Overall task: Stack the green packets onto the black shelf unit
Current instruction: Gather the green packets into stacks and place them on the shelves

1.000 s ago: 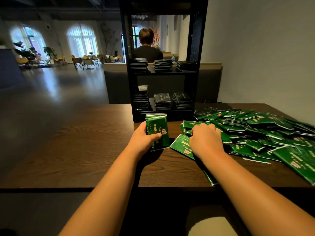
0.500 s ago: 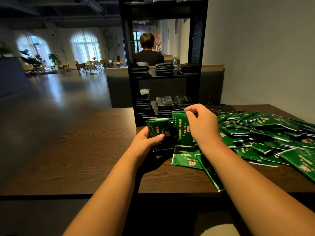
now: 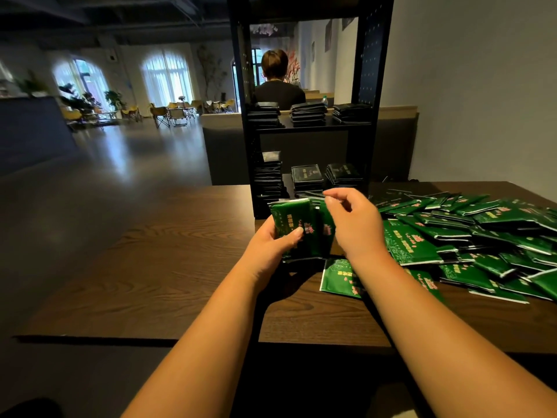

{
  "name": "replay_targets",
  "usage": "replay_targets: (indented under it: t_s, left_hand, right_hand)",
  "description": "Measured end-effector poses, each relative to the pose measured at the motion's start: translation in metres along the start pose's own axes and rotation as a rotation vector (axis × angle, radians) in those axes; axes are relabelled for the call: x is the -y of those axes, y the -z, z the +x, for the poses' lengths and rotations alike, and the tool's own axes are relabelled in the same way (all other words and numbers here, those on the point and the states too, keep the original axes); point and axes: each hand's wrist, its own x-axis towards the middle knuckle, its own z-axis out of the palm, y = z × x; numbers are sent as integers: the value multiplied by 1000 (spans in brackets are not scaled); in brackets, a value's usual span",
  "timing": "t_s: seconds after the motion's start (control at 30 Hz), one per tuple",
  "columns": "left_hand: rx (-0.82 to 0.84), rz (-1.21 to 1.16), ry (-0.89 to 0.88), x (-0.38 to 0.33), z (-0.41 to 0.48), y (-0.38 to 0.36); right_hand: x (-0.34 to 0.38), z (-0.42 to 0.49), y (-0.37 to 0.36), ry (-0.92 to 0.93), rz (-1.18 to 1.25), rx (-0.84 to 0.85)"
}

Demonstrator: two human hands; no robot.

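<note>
Packets in green lie in a loose, overlapping pile on the bench, right of the shelf, spreading from its foot out to the edge of my feed. Just in front of the shelf's foot, the left hand grips a bundle of them upright, thumb across the printed face and fingers wrapped behind. The right hand sits against the bundle's right side, where one more packet stands on edge against the rest. Its fingers are loosely curled, with thumb and forefinger near that packet's top edge. I cannot tell whether they pinch it or only hover beside it. A flat packet lies on the bench in front of the shelf, partly under the right forearm.

The shelf is black and open-backed and stands on the bench. Its bottom level carries three lower stacks, the left one tallest. The level above carries three upper stacks, all fairly low. Both sets look dark in the shelf's shade, so I cannot confirm their colour.

Through the shelf's open back I see a person seated behind it, facing away. Far off to the left of the shelf, chairs stand by arched windows. A plain wall rises right of the shelf.
</note>
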Motion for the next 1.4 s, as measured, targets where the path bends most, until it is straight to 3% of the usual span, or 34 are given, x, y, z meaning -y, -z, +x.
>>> replay_targets:
  t_s: [0.2, 0.3, 0.8, 1.17, 1.4]
  left_hand:
    - [-149, 172, -80, 0, 0, 0]
    - [-157, 220, -84, -5, -3, 3]
    - [-249, 289, -35, -2, -7, -2]
    - [-373, 386, -36, -4, -6, -5]
    - [-239, 473, -134, -2, -8, -15]
  right_hand:
    - [6, -16, -32, -227, 49, 129]
    - [15, -20, -39, -399, 304, 253]
    - [-28, -26, -74, -392, 212, 410]
    - [-20, -23, -69, -406, 109, 344]
    - [4, 11, -52, -554, 96, 211]
